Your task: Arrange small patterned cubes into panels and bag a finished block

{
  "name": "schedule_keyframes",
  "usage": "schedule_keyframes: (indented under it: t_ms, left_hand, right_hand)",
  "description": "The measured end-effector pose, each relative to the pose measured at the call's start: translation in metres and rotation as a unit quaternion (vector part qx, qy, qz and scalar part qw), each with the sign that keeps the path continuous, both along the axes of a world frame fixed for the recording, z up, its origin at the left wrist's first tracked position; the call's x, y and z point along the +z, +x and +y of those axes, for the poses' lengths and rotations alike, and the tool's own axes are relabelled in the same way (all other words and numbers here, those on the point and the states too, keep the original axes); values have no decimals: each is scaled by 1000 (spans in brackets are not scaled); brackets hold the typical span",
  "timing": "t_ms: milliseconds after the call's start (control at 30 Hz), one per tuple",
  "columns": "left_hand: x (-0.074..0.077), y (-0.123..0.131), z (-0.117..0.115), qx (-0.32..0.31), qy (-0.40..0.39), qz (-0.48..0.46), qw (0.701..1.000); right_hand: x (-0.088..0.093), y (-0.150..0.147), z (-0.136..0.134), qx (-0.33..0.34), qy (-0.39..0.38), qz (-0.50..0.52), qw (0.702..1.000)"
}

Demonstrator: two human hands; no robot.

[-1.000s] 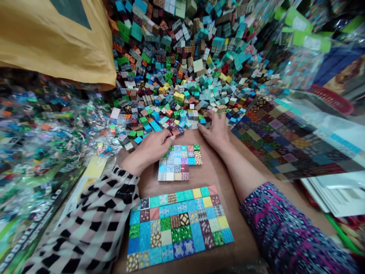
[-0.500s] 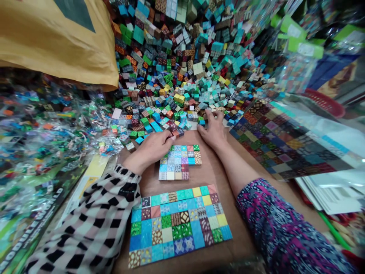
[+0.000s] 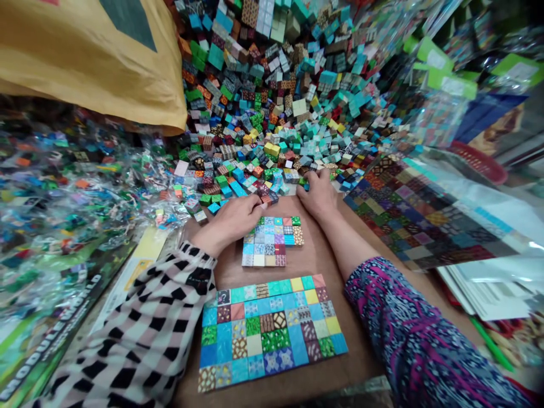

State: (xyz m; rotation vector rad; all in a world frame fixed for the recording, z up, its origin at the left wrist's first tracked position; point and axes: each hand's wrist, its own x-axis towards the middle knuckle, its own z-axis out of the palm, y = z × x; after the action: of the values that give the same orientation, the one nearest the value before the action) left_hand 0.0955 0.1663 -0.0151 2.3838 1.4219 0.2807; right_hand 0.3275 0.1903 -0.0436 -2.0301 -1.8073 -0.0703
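Note:
My left hand (image 3: 236, 220) lies over the upper left corner of a small patchwork of square printed blocks (image 3: 270, 243), its fingers curled and pressed together. Its fingertips are beside a reddish block (image 3: 267, 200); whatever they hold is hidden. At the near edge of the heap of loose blocks (image 3: 272, 136), my right hand (image 3: 321, 195) is closed, fingers bent downward. A small blue-green block shows by its thumb and forefinger, but I cannot make out what the fingertips grip. Nearer me lies a larger flat rectangle of fitted blocks (image 3: 276, 331), in blue, green, brown and yellow.
Brown board (image 3: 314, 255) lies under both block layouts. Clear bags of small coloured pieces (image 3: 85, 181) crowd the left, below a yellow sack (image 3: 93, 62). On the right are a bagged block sheet (image 3: 408, 204), white cards (image 3: 488, 294) and a red basket (image 3: 480, 161).
My right hand's fingers have drawn in from a wider spread and back slightly toward me. My left hand stays by the small patchwork. The whole view has shifted slightly.

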Motion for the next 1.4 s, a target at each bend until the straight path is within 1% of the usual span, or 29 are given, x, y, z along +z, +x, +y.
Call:
schedule_keyframes:
  t_ms: [233,333,433,533,633,700,767,833,900,1000,1067,1200,1333,1400]
  left_hand:
    - [0,0,0,4,-2,2,1000]
    - [1,0,0,4,1,2,1000]
    - [1,-1,-1,7,2,1,1000]
    - [0,-2,-1,4,-6,-6,1000]
    - [-3,-2,0,3,-4,-12,1000]
    - [-6,-3,1,4,5,-13,1000]
    - [-7,-3,2,5,9,-14,1000]
    - [-6,-3,2,5,6,-14,1000]
    - [-4,-2,1,4,3,-11,1000]
    - [-1,-2,0,5,0,-2,1000]
    - [1,-1,-1,5,-3,0,1000]
    - [2,-1,0,1,-6,-2,1000]
    - [2,-1,1,2,-1,5,1000]
    - [1,-2,1,1,3,8,1000]
  right_hand:
    - [-11,5,7,34,50,49,997]
    - [-13,7,8,53,82,71,993]
    - [-11,7,4,77,123,90,985]
    - [-8,4,-7,88,140,102,981]
    - [-5,-2,-24,98,113,109,983]
    - [-3,-4,-35,103,72,114,986]
    - [-1,-4,-43,93,26,129,987]
    - [-1,0,-47,77,-13,174,982]
    - [-3,7,-49,66,-32,252,965]
    - [-6,16,-48,62,-32,377,924]
    - [-6,18,-48,62,-34,421,904]
    - [-1,17,-47,58,-42,434,898]
    - [-1,15,-45,22,-7,468,883]
    - [-3,16,-43,17,11,439,898]
